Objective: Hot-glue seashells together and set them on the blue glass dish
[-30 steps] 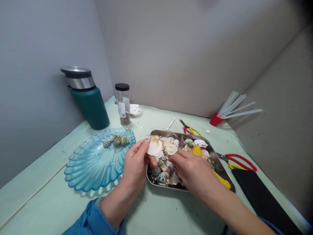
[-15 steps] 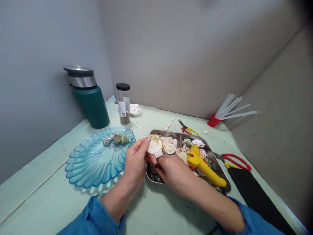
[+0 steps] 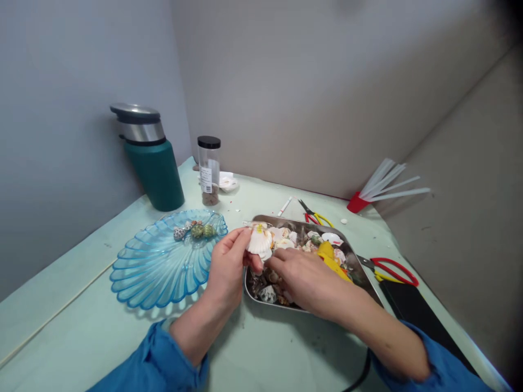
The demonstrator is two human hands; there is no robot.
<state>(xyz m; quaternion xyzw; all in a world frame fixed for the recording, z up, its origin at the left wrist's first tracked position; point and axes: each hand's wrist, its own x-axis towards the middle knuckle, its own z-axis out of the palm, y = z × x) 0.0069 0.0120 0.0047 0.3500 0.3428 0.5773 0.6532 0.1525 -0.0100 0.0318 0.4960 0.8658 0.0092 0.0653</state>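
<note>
My left hand is closed, pinching a white scallop shell between thumb and fingers. A small yellow bit sits near the shell's top, and another pale shell edge shows beneath it. Bent fingers of my right hand reach down over the metal tray, close to the held shell. Their tips are hidden, so whatever they grip cannot be made out. Mixed seashells fill the tray. Partly behind my right hand, a yellow glue gun lies on the shells.
At left is a blue shell-shaped dish with several small snail shells. Behind stand a teal bottle and a clear jar. Pliers, red-handled scissors, a black slab and a red cup of glue sticks are around the tray.
My right hand has risen a little and shifted right, uncovering shells in the tray's near left corner and covering more of the glue gun. My left hand keeps the scallop shell nearly in place.
</note>
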